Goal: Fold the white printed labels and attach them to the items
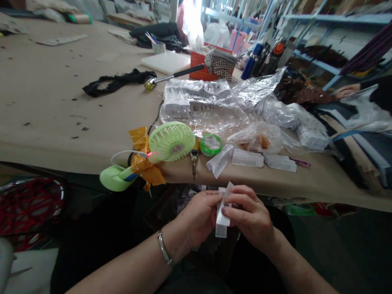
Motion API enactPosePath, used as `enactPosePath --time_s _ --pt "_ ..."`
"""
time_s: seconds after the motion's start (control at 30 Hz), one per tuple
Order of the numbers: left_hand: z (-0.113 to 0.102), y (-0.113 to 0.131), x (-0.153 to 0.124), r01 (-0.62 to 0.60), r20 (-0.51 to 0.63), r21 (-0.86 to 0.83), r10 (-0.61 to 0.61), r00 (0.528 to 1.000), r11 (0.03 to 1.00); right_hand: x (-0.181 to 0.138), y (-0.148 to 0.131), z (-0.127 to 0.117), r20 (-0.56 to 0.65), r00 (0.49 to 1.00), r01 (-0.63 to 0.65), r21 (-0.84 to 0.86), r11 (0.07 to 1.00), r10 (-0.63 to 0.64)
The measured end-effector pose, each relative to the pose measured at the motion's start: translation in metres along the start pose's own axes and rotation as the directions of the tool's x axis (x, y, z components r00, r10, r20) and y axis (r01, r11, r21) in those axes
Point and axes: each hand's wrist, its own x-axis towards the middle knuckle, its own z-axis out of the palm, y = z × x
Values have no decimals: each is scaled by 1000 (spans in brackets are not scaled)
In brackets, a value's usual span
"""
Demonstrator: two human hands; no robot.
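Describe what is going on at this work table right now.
A person sitting at the edge of the table holds a small white packet just below the table top, pinched between the left hand and the right hand. On the table just beyond lie more white packets, a green handheld fan, a round green tub and crumpled clear plastic bags.

Open table [45, 102] left of the fan [171, 141]; rightward, plastic bags [214, 102] and label packs [248, 158], perhaps overlapping.
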Motion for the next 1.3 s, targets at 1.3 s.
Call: enactPosePath --time_s 1.3 --pt "-18 -13 -5 112 -211 113 -86 974 987 -63 89 -71 -231 912 -402 -356 844 338"
